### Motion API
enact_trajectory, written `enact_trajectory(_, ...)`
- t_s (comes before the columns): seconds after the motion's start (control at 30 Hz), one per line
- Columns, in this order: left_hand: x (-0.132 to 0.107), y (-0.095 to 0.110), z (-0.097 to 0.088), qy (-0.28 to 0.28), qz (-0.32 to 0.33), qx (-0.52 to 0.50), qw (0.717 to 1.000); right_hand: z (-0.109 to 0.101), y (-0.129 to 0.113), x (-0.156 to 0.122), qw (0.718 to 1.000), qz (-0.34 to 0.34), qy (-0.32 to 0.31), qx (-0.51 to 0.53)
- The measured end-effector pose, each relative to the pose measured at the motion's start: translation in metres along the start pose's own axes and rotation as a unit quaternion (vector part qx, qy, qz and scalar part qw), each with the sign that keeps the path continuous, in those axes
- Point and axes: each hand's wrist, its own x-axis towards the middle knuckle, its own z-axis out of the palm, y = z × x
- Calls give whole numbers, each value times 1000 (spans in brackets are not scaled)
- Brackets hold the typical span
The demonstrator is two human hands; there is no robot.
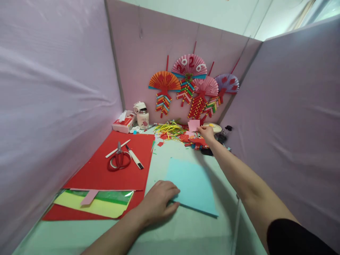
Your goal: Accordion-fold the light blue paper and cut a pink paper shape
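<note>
One pink square juts leftward from the pinch of your right hand near the desk's far edge; your left hand, thumb parted from fingers, rests at the near-left corner of the blue paper.

The light blue paper lies flat in the near middle, smooth and roughly square, set slightly askew, its near edge darker and showing some thickness. The small pink paper piece is raised up far off, right of centre, roughly rectangular, broad face toward the near side.
</note>
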Motion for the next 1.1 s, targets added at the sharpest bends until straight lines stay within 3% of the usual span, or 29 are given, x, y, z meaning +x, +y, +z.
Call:
enact_trajectory(0.07,1,-2,0,82,-79,-81,990,3,-6,-36,999,8,-14,46)
enact_trajectory(0.2,5,-8,-1,190,-204,-255,926,9,-16,-94,981,39,-40,184)
enact_trajectory(0.37,11,-14,-2,207,-263,-408,849,5,-41,-106,971,84,-67,214)
enact_trajectory(0.47,17,-16,-9,244,-311,-521,756,4,-64,-112,967,52,-134,209)
enact_trajectory(0.53,20,-20,-14,256,-327,-598,686,8,-75,-126,953,3,-215,213)
enact_trajectory(0.6,22,-25,-17,265,-320,-641,645,16,-79,-142,933,-27,-286,217)
enact_trajectory(0.67,22,-31,-17,292,-319,-639,637,24,-76,-152,917,-23,-332,220)
enact_trajectory(0.73,22,-35,-15,323,-330,-612,642,32,-69,-151,923,9,-325,205)
enact_trajectory(0.93,21,-34,-14,342,-326,-564,677,32,-58,-126,974,68,-178,120)
enact_trajectory(1.03,21,-31,-15,319,-326,-558,693,27,-64,-143,980,52,-156,115)
enact_trajectory(1.1,20,-29,-14,302,-323,-553,706,26,-69,-167,967,12,-199,160)
